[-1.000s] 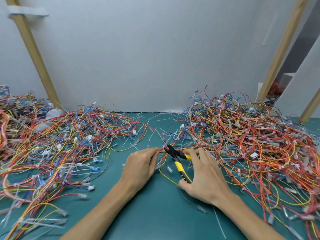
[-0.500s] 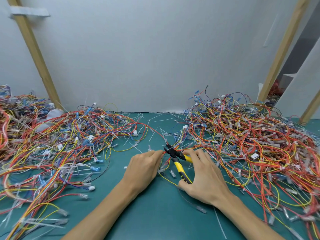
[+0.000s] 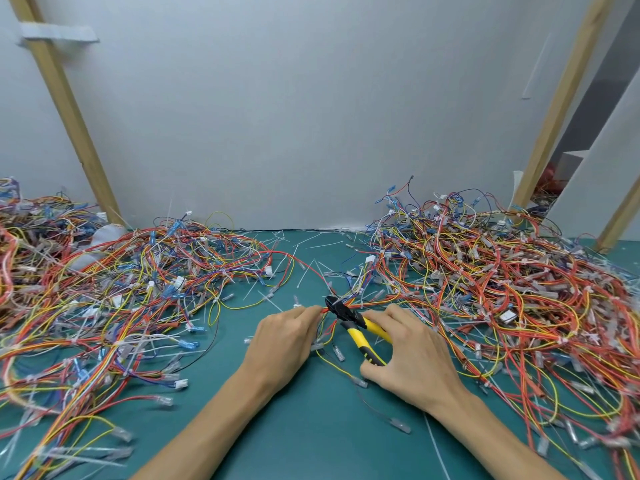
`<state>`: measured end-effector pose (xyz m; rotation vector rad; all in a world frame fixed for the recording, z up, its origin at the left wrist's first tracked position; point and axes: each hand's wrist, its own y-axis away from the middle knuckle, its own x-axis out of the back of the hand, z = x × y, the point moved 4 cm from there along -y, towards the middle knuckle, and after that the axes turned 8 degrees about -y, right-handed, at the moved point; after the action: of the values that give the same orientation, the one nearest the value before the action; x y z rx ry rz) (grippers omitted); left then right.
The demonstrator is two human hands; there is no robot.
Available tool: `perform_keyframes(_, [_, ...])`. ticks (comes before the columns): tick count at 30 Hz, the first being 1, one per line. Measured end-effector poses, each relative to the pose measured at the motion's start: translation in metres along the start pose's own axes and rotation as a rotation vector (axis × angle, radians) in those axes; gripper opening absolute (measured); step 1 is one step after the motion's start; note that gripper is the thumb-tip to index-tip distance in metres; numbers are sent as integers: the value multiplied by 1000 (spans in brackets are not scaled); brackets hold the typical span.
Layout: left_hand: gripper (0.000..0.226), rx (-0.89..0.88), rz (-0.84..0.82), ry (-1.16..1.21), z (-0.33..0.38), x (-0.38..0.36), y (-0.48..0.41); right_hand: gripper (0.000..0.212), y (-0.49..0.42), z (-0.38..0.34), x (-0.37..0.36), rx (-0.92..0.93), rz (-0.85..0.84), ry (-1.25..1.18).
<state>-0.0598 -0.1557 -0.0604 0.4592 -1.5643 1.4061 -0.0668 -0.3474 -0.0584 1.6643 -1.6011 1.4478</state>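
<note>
Our left hand (image 3: 280,344) pinches a thin wire bundle (image 3: 374,301) with curled fingertips, low over the green mat (image 3: 294,427). Our right hand (image 3: 412,355) grips the yellow handles of the cutters (image 3: 351,323) between thumb and fingers, and the black nose of the tool sits on the bundle just beside those fingertips. We judge that the main risk is here: if the blades close on a wire and not only on a tie, the insulation gets cut. We cannot tell what lies between the blades. The left fingertips are also very near to the cutting edge. A pull on the bundle may drag the right pile (image 3: 502,289), because its wires run into it. For moving, the mat is free toward us and between the piles. The left pile (image 3: 121,289) and the wall (image 3: 311,133) close the other sides.
</note>
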Motion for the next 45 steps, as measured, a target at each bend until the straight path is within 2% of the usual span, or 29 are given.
perform_keyframes(10, [25, 8, 5, 12, -1, 1, 0, 77, 1, 1, -2, -22, -31, -14])
perform_keyframes(17, [23, 15, -4, 20, -3, -1, 0, 67, 0, 2, 2, -45, -15, -20])
perform_keyframes(22, [23, 10, -2, 20, -3, -1, 0, 75, 1, 1, -1, -33, -39, -12])
perform_keyframes(27, [22, 5, 9, 34, -3, 0, 0, 69, 0, 3, 3, -31, -40, 4])
perform_keyframes(32, [21, 3, 18, 42, -2, 1, 0, 73, 0, 4, 2, -25, -72, 16])
perform_keyframes(36, [22, 8, 13, 48, -3, 0, 1, 64, -2, 4, 3, -12, -76, 35])
perform_keyframes(41, [20, 17, 17, 56, -3, 0, 1, 70, -2, 9, 2, 31, -40, -17])
perform_keyframes(45, [17, 66, 51, 71, -5, 2, 1, 57, -6, 15, 6, 68, -28, -120])
